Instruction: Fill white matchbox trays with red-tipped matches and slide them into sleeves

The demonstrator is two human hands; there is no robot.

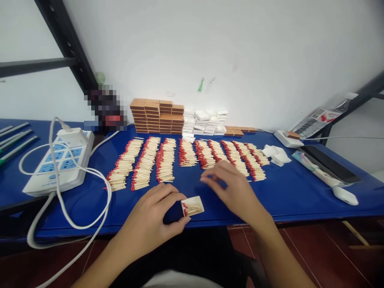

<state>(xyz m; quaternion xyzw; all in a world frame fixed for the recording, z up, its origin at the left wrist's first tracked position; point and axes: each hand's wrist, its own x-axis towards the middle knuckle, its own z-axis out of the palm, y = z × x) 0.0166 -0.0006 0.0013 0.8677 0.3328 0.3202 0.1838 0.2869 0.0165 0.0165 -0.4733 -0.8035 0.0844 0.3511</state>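
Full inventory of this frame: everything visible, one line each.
matchstick rows: about eight, red-tipped, mid-table
matchbox sleeves: one stack, brown, against the wall
stacked trays: one pile, white, right of the sleeves
loose trays: a few, white, right of the rows
power strip: one, white and blue, left
phone: one, black, far right
table: one, blue
matchbox tray: one, white, holding matches, front edge
left hand: grip on the matchbox tray
right hand: fingertips at the rows, grip unclear
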